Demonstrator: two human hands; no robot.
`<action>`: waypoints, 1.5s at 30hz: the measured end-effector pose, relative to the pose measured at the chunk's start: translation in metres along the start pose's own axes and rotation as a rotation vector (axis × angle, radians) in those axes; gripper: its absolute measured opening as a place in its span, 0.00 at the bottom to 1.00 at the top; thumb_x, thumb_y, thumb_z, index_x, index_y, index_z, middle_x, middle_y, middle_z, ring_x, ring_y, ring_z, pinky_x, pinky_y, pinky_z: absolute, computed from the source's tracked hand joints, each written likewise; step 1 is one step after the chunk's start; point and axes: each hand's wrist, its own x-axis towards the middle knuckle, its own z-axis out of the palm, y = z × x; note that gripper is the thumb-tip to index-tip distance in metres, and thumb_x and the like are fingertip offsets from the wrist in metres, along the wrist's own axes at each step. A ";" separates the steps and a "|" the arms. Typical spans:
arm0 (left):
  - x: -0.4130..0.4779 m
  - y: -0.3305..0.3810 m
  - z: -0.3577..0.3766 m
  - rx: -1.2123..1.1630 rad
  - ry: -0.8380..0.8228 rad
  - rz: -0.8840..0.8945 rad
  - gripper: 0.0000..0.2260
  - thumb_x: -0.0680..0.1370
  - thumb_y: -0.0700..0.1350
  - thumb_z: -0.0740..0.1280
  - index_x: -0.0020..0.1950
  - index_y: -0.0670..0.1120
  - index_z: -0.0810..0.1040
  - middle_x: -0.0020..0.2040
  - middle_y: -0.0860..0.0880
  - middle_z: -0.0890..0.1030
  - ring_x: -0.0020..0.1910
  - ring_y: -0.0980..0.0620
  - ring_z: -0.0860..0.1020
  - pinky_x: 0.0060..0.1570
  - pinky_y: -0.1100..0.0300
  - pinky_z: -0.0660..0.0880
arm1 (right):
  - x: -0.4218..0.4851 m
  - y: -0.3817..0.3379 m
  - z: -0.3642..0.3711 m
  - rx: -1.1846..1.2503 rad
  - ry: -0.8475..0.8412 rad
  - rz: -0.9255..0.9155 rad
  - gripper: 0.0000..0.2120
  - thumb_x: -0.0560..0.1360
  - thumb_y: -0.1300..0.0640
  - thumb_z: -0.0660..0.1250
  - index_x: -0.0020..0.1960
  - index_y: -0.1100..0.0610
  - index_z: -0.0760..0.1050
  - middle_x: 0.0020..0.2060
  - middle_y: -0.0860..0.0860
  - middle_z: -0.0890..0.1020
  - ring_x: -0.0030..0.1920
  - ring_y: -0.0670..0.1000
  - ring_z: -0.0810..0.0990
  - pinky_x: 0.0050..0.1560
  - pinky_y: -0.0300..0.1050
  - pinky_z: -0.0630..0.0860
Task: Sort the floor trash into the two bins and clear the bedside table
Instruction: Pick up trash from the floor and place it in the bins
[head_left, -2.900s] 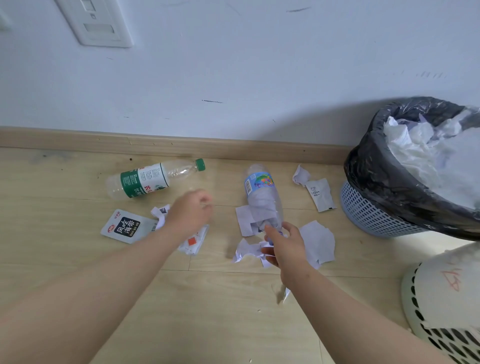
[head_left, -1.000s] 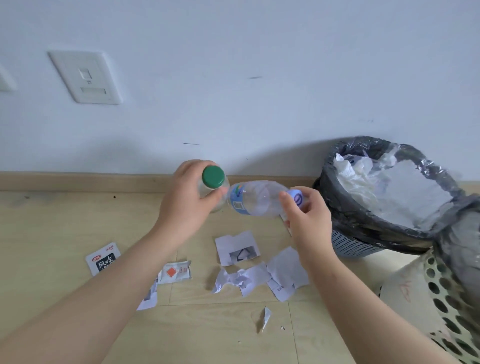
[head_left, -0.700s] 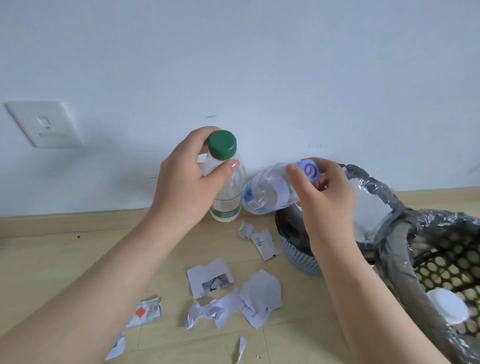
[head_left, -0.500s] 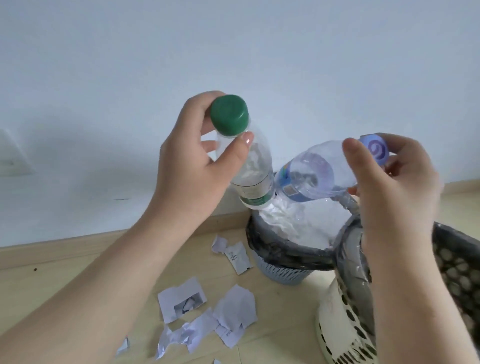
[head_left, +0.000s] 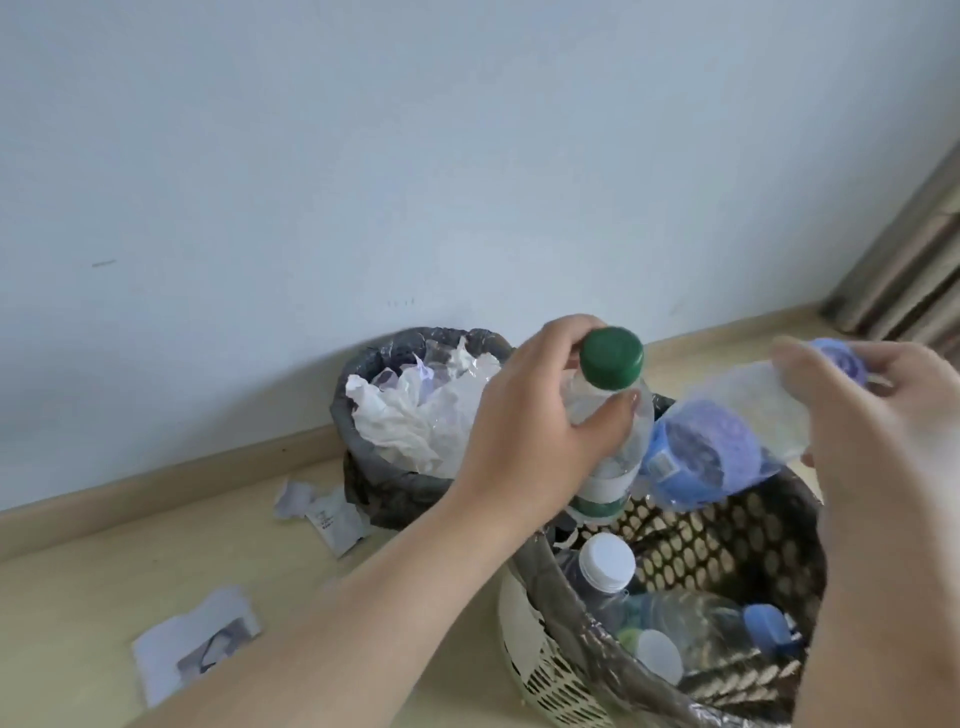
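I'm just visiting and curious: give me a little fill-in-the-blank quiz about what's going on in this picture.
The left hand grips a bottle with a ____ cap.
The cream bin below the blue-labelled bottle in the right hand already holds more ____.
Paper scraps lie on the ____.
Missing words: green; bottles; floor.

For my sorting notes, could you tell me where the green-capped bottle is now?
Head view, centre-right: the left hand holds the green-capped bottle over the cream bin, just left of the blue-capped bottle.
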 end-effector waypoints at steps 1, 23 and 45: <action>-0.003 -0.007 0.006 0.024 -0.058 -0.017 0.14 0.73 0.45 0.71 0.57 0.53 0.72 0.50 0.61 0.75 0.52 0.64 0.73 0.55 0.66 0.74 | 0.000 0.007 0.001 -0.030 -0.069 0.038 0.12 0.66 0.46 0.71 0.43 0.53 0.78 0.36 0.51 0.80 0.36 0.50 0.76 0.39 0.48 0.73; -0.009 -0.054 0.053 0.892 -0.553 0.184 0.15 0.78 0.44 0.62 0.62 0.45 0.62 0.49 0.46 0.79 0.37 0.45 0.74 0.35 0.56 0.59 | -0.001 0.092 0.036 -0.598 -0.728 0.296 0.10 0.74 0.50 0.66 0.51 0.53 0.73 0.39 0.50 0.77 0.39 0.52 0.79 0.45 0.50 0.80; -0.010 -0.074 0.056 0.747 -0.297 0.209 0.05 0.64 0.42 0.69 0.38 0.49 0.81 0.42 0.53 0.81 0.45 0.48 0.79 0.43 0.56 0.76 | 0.022 0.111 0.055 -0.399 -0.830 0.585 0.11 0.78 0.58 0.59 0.53 0.62 0.77 0.31 0.56 0.75 0.30 0.51 0.73 0.32 0.42 0.71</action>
